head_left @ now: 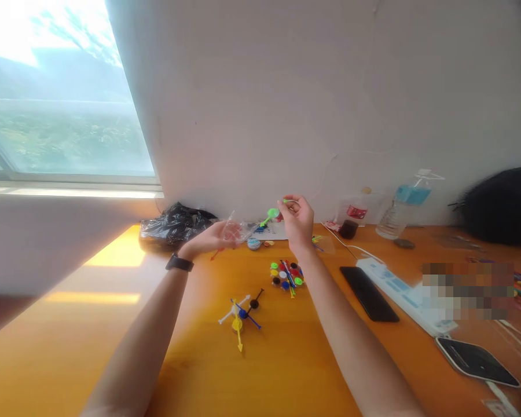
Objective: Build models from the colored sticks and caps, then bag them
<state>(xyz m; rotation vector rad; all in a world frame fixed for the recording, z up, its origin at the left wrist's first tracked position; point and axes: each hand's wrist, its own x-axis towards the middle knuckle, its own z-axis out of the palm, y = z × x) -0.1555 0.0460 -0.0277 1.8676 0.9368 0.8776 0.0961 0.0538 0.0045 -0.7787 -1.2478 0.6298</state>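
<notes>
My right hand [297, 220] is raised above the orange table [113, 324], pinching a thin green plastic stick with a round green disc [272, 214] on its end. My left hand [219, 237], with a dark watch on its wrist, holds a small clear plastic bag [237, 230] near the wall. Below the hands lies a pile of small coloured discs and sticks [286, 275]. Closer to me sits an assembled cluster of sticks and discs [241, 313] in white, blue, yellow and black.
A crumpled black plastic bag [173, 226] lies by the wall at left. Right of the pile are a black phone [369, 292], a white power strip [399, 292], a second phone [475, 359], a water bottle [406, 205] and a dark bundle [503, 205].
</notes>
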